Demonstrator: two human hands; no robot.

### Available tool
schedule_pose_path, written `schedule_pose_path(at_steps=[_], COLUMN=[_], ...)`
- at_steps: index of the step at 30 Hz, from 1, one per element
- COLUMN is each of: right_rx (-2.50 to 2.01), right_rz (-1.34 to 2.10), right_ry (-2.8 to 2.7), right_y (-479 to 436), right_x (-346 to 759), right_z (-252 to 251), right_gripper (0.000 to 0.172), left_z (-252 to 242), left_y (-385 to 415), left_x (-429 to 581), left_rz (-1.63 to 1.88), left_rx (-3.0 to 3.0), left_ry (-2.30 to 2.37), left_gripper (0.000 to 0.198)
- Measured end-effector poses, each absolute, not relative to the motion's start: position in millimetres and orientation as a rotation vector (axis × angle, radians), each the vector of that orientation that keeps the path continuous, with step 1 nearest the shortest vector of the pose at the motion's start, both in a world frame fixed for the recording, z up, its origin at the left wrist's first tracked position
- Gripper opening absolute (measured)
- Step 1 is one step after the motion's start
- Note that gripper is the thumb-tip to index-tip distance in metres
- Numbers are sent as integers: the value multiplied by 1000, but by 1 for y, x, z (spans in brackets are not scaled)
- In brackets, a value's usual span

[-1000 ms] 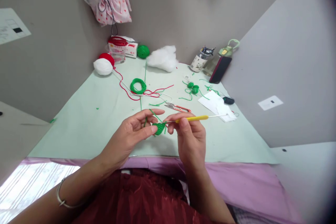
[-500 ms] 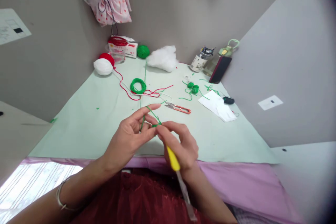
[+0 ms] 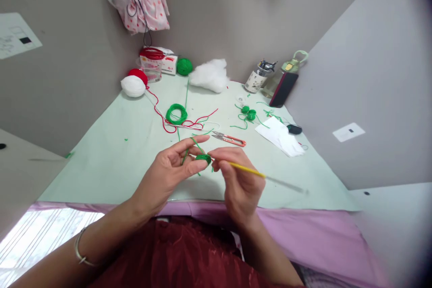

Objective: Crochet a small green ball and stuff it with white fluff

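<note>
My left hand (image 3: 170,171) pinches a small green crochet piece (image 3: 203,158) between thumb and fingers, with green yarn looped over the raised index finger. My right hand (image 3: 238,180) grips a yellow-handled crochet hook (image 3: 251,171); its tip sits at the green piece and its metal end points right, blurred by motion. Both hands hover above the near part of the pale green table (image 3: 111,157).
Red thread snips (image 3: 229,138) lie just beyond my hands. Farther back are a green yarn coil (image 3: 177,113), red yarn strands, white (image 3: 132,86), red and green yarn balls, white stuffing (image 3: 209,75), small green crochet balls (image 3: 248,113), a white paper (image 3: 279,136), a phone (image 3: 282,89) and bottles.
The hook swung from pointing down toward my lap back up to pointing right across the table. My left hand stayed in place holding the green piece.
</note>
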State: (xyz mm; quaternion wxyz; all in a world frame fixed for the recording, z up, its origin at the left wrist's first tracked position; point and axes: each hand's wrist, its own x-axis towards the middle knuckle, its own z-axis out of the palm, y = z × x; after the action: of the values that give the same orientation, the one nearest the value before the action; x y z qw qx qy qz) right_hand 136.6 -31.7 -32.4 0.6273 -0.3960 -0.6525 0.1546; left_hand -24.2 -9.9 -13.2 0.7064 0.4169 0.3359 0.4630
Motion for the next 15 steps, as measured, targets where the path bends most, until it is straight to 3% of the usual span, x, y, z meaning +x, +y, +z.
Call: schedule_pose_path(at_steps=[3, 5, 8, 11, 15], right_rx=[-928, -911, -882, -842, -875], right_rz=[18, -34, 277, 593, 717], right_ry=[-1663, -1677, -1458, -1323, -1298], right_y=[-36, -36, -34, -30, -27], right_x=[136, 139, 142, 143, 142], right_z=[-39, -39, -32, -27, -29], right_gripper=[35, 36, 27, 20, 16], left_z=[-14, -13, -11, -12, -16], left_y=[-8, -5, -2, -2, -7], left_x=[-22, -23, -26, -26, -25], left_rz=[986, 895, 869, 939, 963], left_rx=[807, 700, 623, 725, 968], left_ry=[696, 671, 673, 685, 740], left_gripper=[46, 40, 30, 32, 31])
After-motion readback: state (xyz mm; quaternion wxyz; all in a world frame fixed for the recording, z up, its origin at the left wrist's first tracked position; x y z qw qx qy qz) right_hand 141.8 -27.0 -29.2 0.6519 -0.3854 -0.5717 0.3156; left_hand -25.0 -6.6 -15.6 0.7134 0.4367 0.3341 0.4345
